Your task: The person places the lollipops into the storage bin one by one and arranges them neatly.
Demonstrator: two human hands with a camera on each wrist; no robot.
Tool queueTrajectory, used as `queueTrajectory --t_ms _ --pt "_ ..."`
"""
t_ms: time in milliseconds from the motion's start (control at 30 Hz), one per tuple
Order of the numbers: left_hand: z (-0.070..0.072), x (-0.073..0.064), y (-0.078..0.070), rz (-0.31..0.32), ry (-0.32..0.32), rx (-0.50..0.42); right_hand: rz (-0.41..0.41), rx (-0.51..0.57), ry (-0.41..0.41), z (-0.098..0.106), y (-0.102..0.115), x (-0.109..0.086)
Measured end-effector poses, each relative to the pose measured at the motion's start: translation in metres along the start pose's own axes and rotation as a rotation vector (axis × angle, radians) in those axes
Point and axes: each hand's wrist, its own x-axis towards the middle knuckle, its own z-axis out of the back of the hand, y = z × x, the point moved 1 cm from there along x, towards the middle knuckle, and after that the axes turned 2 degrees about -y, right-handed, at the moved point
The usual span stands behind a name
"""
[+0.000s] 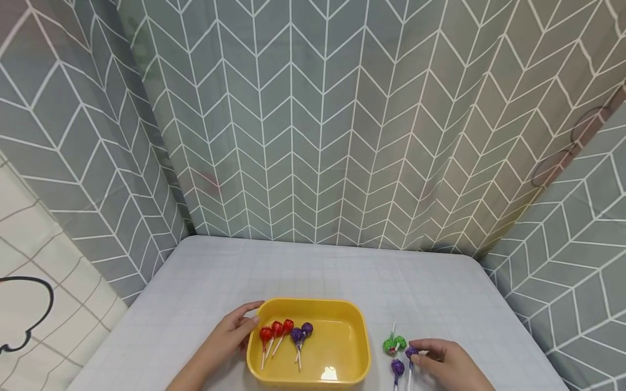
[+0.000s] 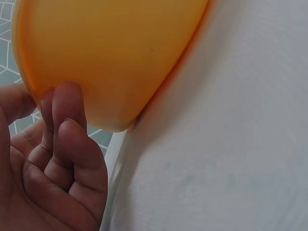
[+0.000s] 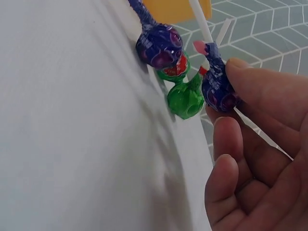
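Right hand (image 1: pixel 444 360), nearly closed, pinches a purple lollipop (image 3: pixel 217 86) — left hand (image 1: pixel 229 332), half-curled, grips a yellow tray (image 1: pixel 339 342).

This is a small closed corner indoors, made with grey patterned curtains (image 1: pixel 313 125) hanging close behind and beside a table (image 1: pixel 318 269) with white cover. Whether it belongs to a home or a studio, I cannot tell.

One yellow tray (image 1: pixel 337 347) on one table (image 1: pixel 205 282) contains three red lollipops (image 1: pixel 276 329) and two purple lollipops (image 1: pixel 296 334) toward the tray's left edge. Beyond its right edge there are two green lollipops (image 1: pixel 389 346) and two more purple lollipops, four purple altogether.
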Motion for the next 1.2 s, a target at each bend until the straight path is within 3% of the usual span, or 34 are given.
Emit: queueTrajectory --t_ms 200,433,600,933,1200 --pt "0.0 -0.001 -0.001 -0.004 0.005 -0.002 -0.031 -0.004 -0.039 0.002 0.011 0.0" --pt "0.001 -0.001 0.004 -0.004 0.018 -0.019 0.09 -0.007 -0.046 0.005 0.016 0.003" --pt "0.0 0.001 0.005 -0.014 0.022 -0.028 0.111 -0.003 -0.05 0.006 0.019 0.003" --pt "0.002 0.002 0.001 -0.026 0.03 -0.016 0.053 -0.022 -0.09 0.012 0.028 0.008" --pt "0.003 0.002 0.003 -0.014 0.029 -0.021 0.102 -0.03 -0.088 0.013 0.031 0.009"
